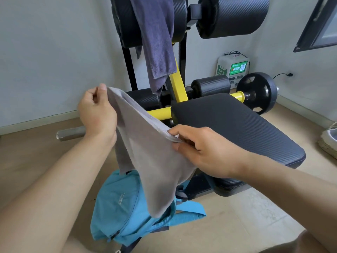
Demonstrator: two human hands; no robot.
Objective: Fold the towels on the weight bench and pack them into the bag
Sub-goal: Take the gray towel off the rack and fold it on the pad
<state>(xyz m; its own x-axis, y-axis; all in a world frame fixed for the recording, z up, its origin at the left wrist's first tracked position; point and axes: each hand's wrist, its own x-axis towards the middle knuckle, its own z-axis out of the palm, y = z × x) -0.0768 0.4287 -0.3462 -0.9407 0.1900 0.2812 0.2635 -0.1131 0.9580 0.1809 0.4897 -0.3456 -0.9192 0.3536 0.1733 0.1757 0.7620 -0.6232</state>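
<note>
Left hand (97, 114) pinching the top corner of a soft grey cloth towel (145, 152), grip closed on it. Right hand (204, 152) grip closed on the other edge. Hanging above a bright blue fabric bag (116, 207) on the floor, maybe touching it. Beside the black padded counter (237, 125). Dark purple-grey towel (156, 42) draped over the black foam rollers (233, 15).
</note>
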